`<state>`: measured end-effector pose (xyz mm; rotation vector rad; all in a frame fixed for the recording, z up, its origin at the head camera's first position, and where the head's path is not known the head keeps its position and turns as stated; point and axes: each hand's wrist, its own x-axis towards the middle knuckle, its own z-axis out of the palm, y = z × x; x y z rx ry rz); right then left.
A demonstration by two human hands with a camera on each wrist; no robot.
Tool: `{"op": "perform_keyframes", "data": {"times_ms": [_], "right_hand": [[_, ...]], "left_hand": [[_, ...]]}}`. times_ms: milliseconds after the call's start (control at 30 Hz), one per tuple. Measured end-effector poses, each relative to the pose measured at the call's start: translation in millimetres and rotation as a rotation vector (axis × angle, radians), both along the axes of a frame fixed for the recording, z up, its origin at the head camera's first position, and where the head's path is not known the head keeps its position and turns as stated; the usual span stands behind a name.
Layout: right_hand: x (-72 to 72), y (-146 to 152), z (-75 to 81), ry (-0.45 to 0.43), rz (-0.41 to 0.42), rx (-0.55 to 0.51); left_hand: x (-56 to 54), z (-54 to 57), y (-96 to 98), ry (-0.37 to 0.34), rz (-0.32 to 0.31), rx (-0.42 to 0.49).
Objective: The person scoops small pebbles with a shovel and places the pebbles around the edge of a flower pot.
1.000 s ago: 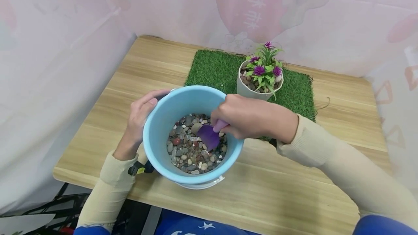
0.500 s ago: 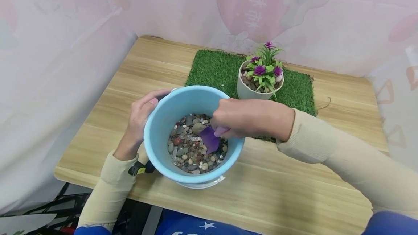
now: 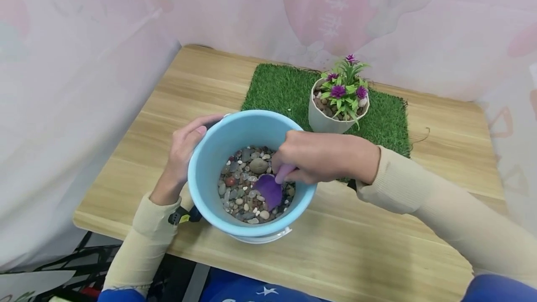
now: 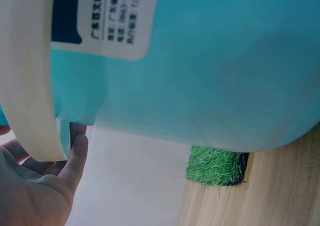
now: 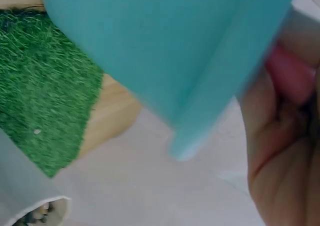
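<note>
A light blue bucket (image 3: 209, 202) stands on the wooden table, its floor covered with mixed pebbles (image 3: 245, 199). My left hand (image 3: 181, 157) grips the bucket's rim at the left; in the left wrist view its fingers (image 4: 75, 161) are beside the white bail handle (image 4: 30, 86). Over the bucket's right side, my right hand (image 3: 312, 156) holds the handle of a purple scoop (image 3: 268, 191). The scoop's blade lies against the pebbles, near a large grey-brown stone (image 3: 258, 166). In the right wrist view, the fist shows beyond the bucket's blurred wall.
Behind the bucket lies a green artificial-grass mat (image 3: 281, 87). On it stands a white pot (image 3: 325, 120) with a purple-flowered plant (image 3: 345, 90) and stones. A printed pale curtain (image 3: 235, 8) hangs along the table's back and left.
My right hand has shifted the scoop slightly within the pebbles, and the large stone now lies clear of its blade. The left hand keeps its hold on the bucket.
</note>
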<state>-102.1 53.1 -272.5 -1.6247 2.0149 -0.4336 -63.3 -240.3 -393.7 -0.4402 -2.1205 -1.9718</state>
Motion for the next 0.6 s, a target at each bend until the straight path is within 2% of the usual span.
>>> {"op": "perform_keyframes", "data": {"times_ms": [133,267,400,500,600], "right_hand": [[-1.7,3.6,-4.2,-0.001,-0.017,-0.022],[3.0,2.8,-7.7,0.022,-0.003,-0.076],[8.6,-4.4,-19.3,0.05,-0.004,-0.109],[10.9,-6.9,-26.8,0.028,-0.011,-0.122],[10.9,-4.9,-25.4,-0.013,-0.025,-0.164]], "left_hand": [[-1.0,0.9,0.2,0.001,-0.003,-0.009],[-1.0,0.5,-0.1,0.012,0.0,-0.003],[-0.8,0.9,0.1,-0.002,0.0,0.013],[-0.6,0.6,0.7,-0.009,-0.003,0.013],[0.2,0.9,1.0,-0.007,-0.003,0.014]]}}
